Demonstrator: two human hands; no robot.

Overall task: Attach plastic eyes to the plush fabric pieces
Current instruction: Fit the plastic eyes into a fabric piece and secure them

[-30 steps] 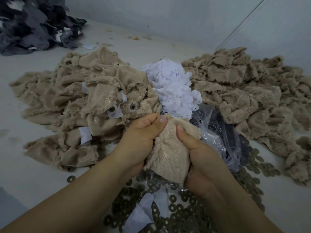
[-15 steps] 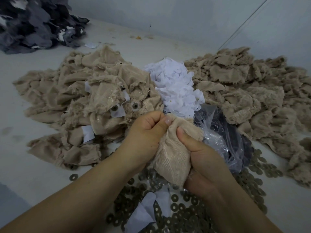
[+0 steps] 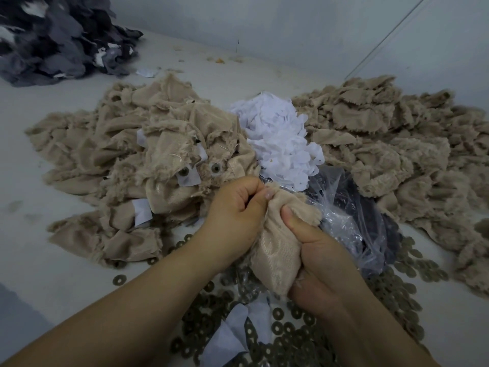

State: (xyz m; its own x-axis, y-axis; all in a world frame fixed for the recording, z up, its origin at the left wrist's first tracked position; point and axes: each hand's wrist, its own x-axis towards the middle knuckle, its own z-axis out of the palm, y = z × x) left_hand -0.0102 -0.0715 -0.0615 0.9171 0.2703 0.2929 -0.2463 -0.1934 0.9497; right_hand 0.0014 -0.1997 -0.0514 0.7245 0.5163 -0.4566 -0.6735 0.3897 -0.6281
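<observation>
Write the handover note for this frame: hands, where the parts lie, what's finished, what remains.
Left hand: grip pinching the top of the beige plush fabric piece.
Right hand: holds the same piece, thumb pressed on its front.
Done: left pile of beige pieces, some showing fitted round eye backs.
Left to do: right pile of beige fuzzy pieces.
Supplies: round metal washers strewn below the hands, white paper patches, clear plastic bag.
No eye visible on the held piece.
</observation>
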